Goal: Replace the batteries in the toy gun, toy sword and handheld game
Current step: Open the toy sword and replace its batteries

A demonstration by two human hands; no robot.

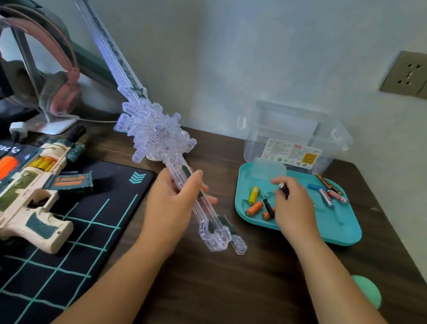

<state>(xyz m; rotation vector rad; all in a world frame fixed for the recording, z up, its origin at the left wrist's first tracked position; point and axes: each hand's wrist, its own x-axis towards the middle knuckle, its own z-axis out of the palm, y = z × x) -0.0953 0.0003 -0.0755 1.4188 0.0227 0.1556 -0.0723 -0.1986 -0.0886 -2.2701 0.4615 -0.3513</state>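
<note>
Gripping the toy sword (155, 129) by its clear handle, the left hand (172, 200) has its fingers curled round the grip with the thumb on top. The blade tilts up and away to the left of that hand, and the pommel end points back toward the person. The sword is held above the table (241, 293).

The right hand (292, 206) hangs over the teal tray (336, 230) and pinches a dark battery (283, 187) between thumb and fingertips, silver end up. Just left of the right hand, a yellow battery (253, 195), two orange batteries (254, 207) and a black stick-like tool (268, 206) lie in the tray; can't tell what the tool is. Beyond the right hand, at the tray's far edge, are two red-and-white batteries (326, 197) and a small blue piece (315, 187).

A clear plastic box (295, 138) stands behind the tray, touching its far rim. The toy gun (29, 193) lies well left of the left hand on a black grid mat (73, 251). Pink headphones (62, 80) hang farther left by the wall. A green round thing (367, 291) sits right of the right forearm.
</note>
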